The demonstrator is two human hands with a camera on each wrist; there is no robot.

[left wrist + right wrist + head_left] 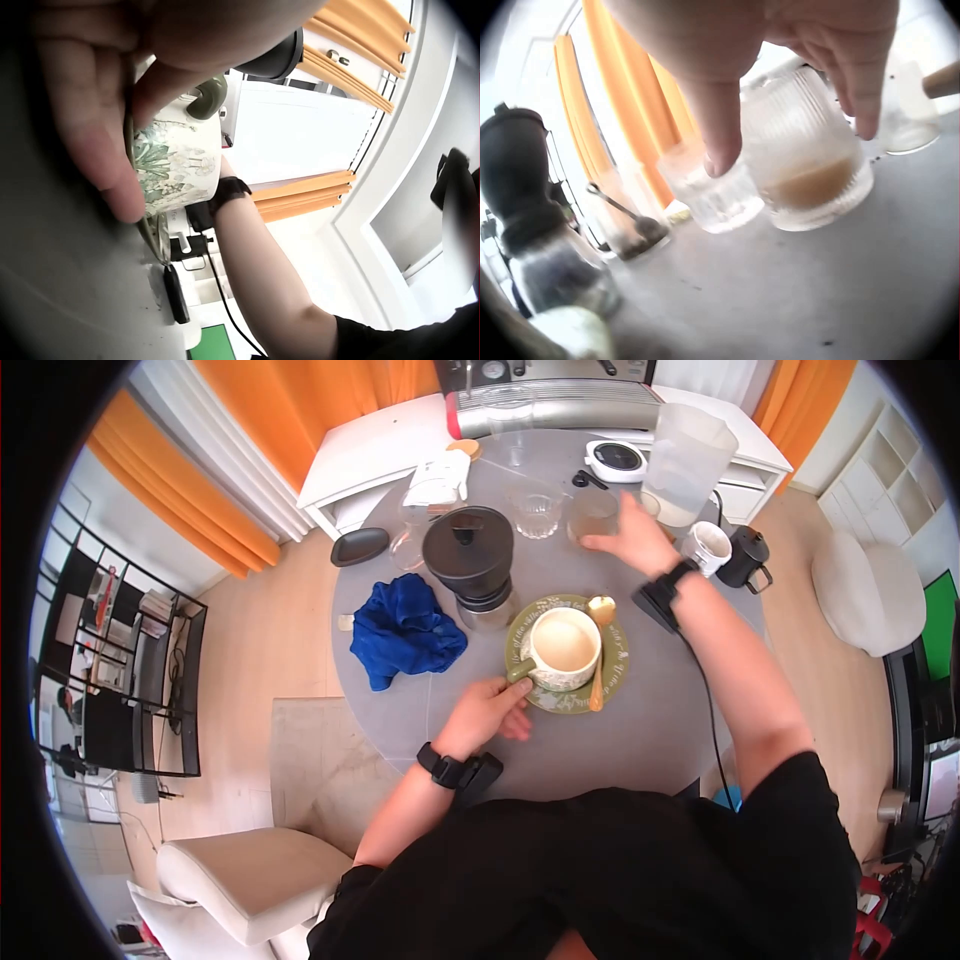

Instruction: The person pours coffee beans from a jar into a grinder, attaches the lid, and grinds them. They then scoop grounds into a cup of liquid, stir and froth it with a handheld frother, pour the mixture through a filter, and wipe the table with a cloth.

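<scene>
My left hand (490,712) pinches the rim of a green saucer (618,650), thumb above and fingers below, beside the handle of a cream cup (565,672). A wooden-looking utensil (597,685) lies on the saucer, right of the cup. In the left wrist view, the patterned cup (176,161) stands close to the thumb of that hand (105,97). My right hand (645,540) reaches to a ribbed glass (802,150) holding some light-brown liquid. Thumb and fingers of this hand (780,45) are spread around the glass; contact is unclear. A clear glass (724,199) stands beside it.
Left on the grey table (640,745) are a black-topped grinder (468,550), a blue cloth (405,630) and a dark oval lid (360,547). A clear pitcher (688,465), white scale (615,460), white mug (707,547) and black kettle (745,557) stand near the right arm.
</scene>
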